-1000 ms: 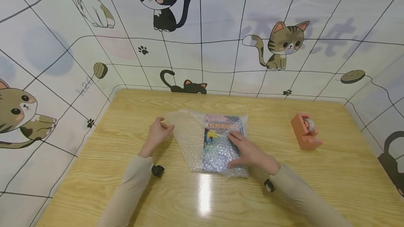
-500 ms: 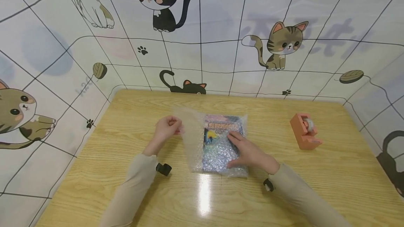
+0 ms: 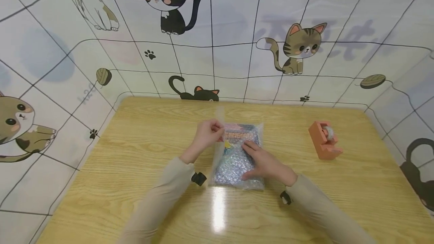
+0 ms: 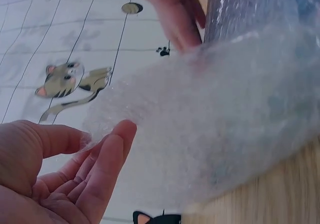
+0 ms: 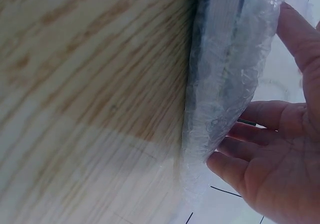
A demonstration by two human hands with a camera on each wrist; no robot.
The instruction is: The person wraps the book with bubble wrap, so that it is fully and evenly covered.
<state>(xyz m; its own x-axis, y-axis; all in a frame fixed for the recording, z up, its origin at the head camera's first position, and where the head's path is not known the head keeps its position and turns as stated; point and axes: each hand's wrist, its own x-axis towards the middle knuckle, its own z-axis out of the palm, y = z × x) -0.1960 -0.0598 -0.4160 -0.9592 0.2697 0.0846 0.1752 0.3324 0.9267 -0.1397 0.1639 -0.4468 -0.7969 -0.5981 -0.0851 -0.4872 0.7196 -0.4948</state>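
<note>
A colourful book (image 3: 234, 165) lies on the table under bubble wrap (image 4: 200, 119). The left hand (image 3: 207, 135) pinches the loose left flap of the wrap between thumb and fingers and holds it raised at the book's left edge; in the left wrist view the same hand (image 4: 75, 169) grips the flap's edge. On the right side of the wrapped book rests the right hand (image 3: 268, 164), fingers spread over its top. The right wrist view shows this hand (image 5: 275, 149) touching the wrap along the book's side.
A pink tape dispenser (image 3: 323, 142) with a roll of clear tape stands on the wooden table (image 3: 162, 116), right of the book. Behind and beside the table hangs a white covering (image 3: 237, 59) printed with cats and grid lines.
The left hand has closed on the wrap's flap and moved right, lifting the flap from the table up to the book's left edge. The right hand has stayed on the book.
</note>
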